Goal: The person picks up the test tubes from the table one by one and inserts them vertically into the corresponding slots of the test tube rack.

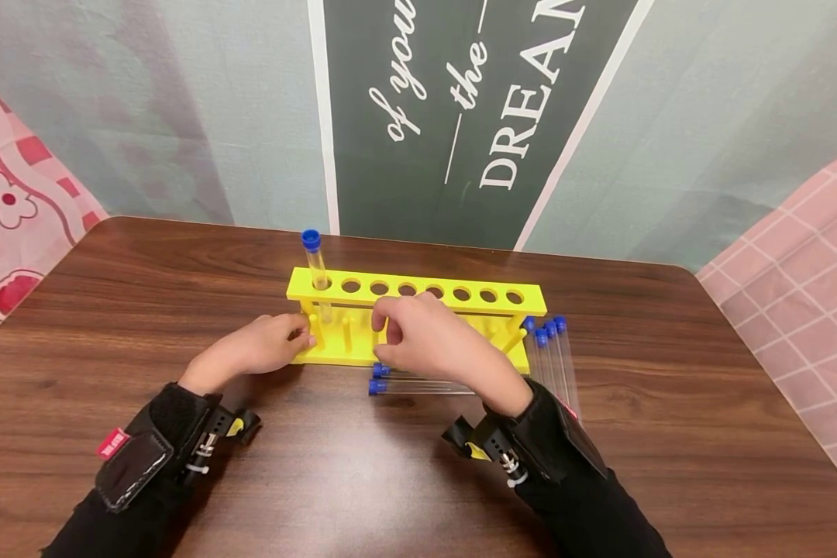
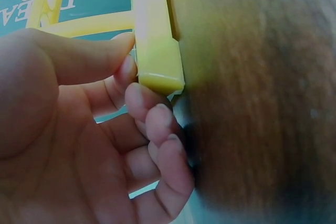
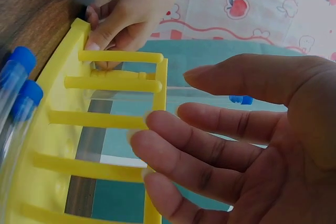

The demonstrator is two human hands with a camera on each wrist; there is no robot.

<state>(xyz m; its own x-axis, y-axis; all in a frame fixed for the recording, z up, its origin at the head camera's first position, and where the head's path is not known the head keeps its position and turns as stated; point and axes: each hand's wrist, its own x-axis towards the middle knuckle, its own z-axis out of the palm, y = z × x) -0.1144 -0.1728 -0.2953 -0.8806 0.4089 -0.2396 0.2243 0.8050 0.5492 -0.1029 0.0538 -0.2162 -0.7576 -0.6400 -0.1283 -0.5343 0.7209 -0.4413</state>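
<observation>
Centrally on the table (image 1: 146, 279) a yellow rack (image 1: 418, 288) is seen, its long axis running left to right across the view, parallel to the table's far edge, with its row of round holes facing up; one blue-capped tube (image 1: 315, 267) is stood upright in the leftmost hole, cap uppermost; the rack's left end is pinched by the left hand (image 1: 258, 347), and in the left wrist view the thumb and curled fingers (image 2: 152, 116) are closed on a yellow corner of the frame; the right hand (image 1: 425, 335) is laid over the front of the rack near its middle, fingers straight and slightly spread against the pegs, nothing being held, as the right wrist view shows; two tubes (image 1: 418, 380) are lain flat just in front of the rack, pointing left to right with caps to the left, partly hidden under the right hand; three more tubes (image 1: 554, 356) are lain just beside the rack's right end, caps toward the far side; the table is of dark wood grain with rounded corners; behind it a grey-green backdrop (image 1: 460, 101) with white lettering is hung, flanked by pink patterned cloth (image 1: 14, 209).
</observation>
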